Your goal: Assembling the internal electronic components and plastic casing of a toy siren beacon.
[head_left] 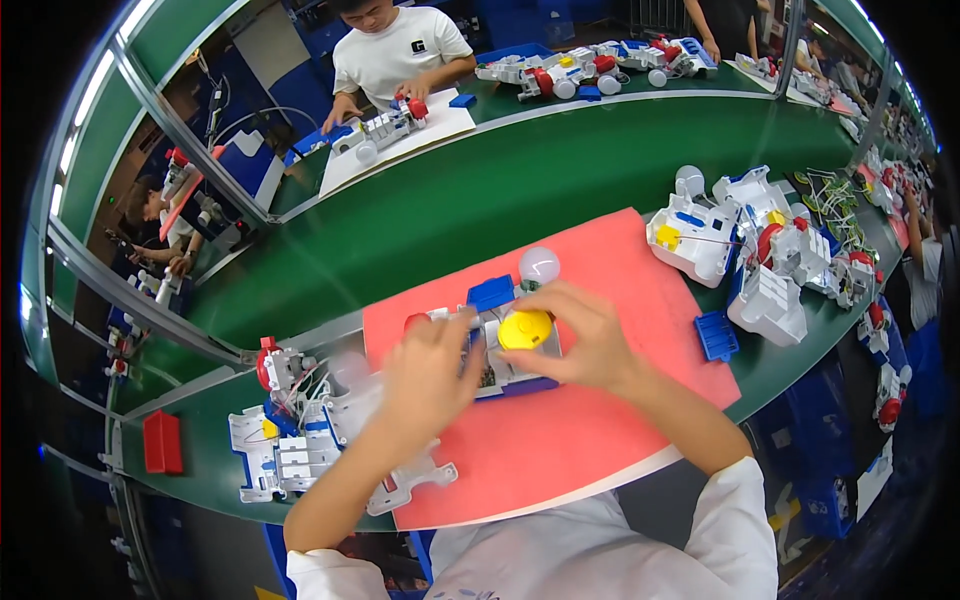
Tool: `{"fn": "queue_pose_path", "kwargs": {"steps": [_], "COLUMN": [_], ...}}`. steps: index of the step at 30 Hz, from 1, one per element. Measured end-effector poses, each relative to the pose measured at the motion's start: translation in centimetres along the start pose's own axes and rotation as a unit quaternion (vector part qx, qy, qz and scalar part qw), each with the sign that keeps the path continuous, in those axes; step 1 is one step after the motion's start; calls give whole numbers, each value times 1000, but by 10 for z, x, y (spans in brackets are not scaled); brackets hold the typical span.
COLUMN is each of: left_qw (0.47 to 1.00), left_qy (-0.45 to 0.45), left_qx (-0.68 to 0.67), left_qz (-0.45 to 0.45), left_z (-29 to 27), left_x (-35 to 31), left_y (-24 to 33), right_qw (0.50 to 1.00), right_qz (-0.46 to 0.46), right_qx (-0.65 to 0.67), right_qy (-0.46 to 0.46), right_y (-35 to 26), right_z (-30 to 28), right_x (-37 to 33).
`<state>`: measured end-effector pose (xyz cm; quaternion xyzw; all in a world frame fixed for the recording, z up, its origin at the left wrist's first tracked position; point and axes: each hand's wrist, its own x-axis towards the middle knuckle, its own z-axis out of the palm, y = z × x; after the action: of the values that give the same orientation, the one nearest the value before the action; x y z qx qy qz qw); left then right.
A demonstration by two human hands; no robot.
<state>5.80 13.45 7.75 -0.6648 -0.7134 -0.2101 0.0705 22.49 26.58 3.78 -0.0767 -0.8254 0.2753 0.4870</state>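
A white plastic housing (492,370) with blue edges lies open on the pink mat, circuit parts showing inside. My left hand (428,368) is bent over its left end, fingers curled round it and slightly blurred. Between the thumb and fingers of my right hand (590,340) is a round yellow cap (525,330), held over the housing's right part. A clear bulb-like dome (539,265) sticks up behind the cap. Beside it, at the housing's far edge, is a blue plastic cover (490,292). My left fingers hide part of the housing.
The pink mat (590,450) covers the green bench (420,225). White housings (690,245) and a blue tray-like piece (716,336) lie right; more white parts (305,455) and a red bin (163,443) left. Across the bench a person (400,60) handles a similar assembly.
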Motion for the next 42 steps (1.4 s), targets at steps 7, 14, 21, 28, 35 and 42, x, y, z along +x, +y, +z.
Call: {"fn": "queue_pose_path", "kwargs": {"steps": [7,14,21,28,35,42], "left_qw": [975,944,966,675,646,600], "left_qy": [-148,-162,14,-40,36,2], "left_qx": [44,-78,-132,-676,-726,-752], "left_qz": [159,276,220,-293,-233,-274], "left_z": [12,26,-10,-17,64,42], "left_x": [87,125,72,-81,-82,-81], "left_y": [-41,-12,8,9,73,32], "right_qw": [998,996,957,944,922,936], "right_qz": [-58,-48,-14,167,277,260], "right_qx": [18,-73,-257,-10,61,32], "right_qy": [-12,-26,-134,-285,-264,-235], "right_y": [-7,-20,-65,-66,-70,-51], "right_z": [5,6,-11,-6,9,3], "right_x": [10,-12,-5,29,55,54]}}
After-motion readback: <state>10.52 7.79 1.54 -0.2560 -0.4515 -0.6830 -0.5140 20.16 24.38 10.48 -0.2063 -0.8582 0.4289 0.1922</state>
